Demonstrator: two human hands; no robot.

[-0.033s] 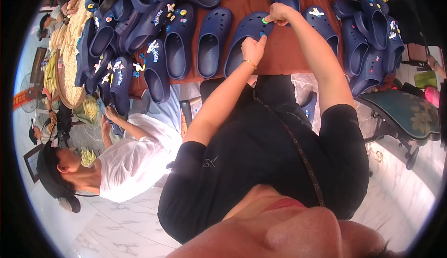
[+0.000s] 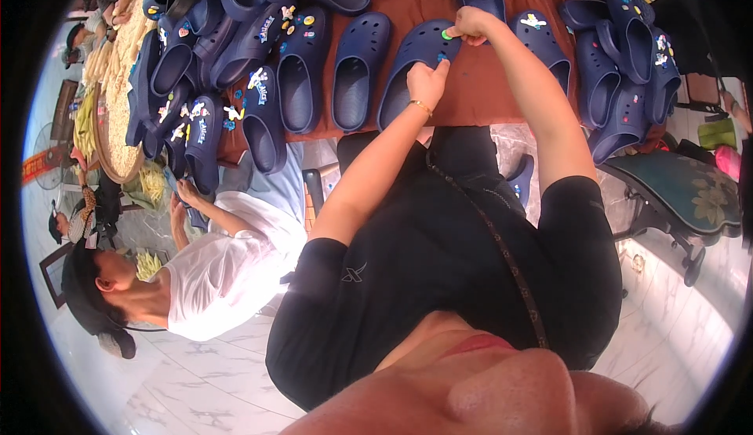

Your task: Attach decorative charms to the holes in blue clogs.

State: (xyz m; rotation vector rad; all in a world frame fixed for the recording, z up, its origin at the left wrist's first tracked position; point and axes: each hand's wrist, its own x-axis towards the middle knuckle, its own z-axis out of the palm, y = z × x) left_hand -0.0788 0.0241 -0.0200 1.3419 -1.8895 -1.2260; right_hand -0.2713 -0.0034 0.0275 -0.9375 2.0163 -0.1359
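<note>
A dark blue clog (image 2: 406,62) lies on the reddish-brown cloth in front of me, heel toward me. My left hand (image 2: 426,82) is closed on the right side of its upper, thumb forward beside a small blue charm (image 2: 441,58). At the toe, my right hand (image 2: 472,25) is closed, with the thumb against a round green charm (image 2: 447,35). The fingers beneath are partly hidden. To the left sits a plain blue clog (image 2: 361,66) without charms. Right of my right forearm is a clog with a white figure charm (image 2: 534,21).
Many decorated blue clogs (image 2: 302,74) crowd the left side of the cloth-covered table (image 2: 486,94), with another heap (image 2: 620,82) at the right. A co-worker in white (image 2: 227,266) sits at my left. A dark chair (image 2: 682,192) stands at right.
</note>
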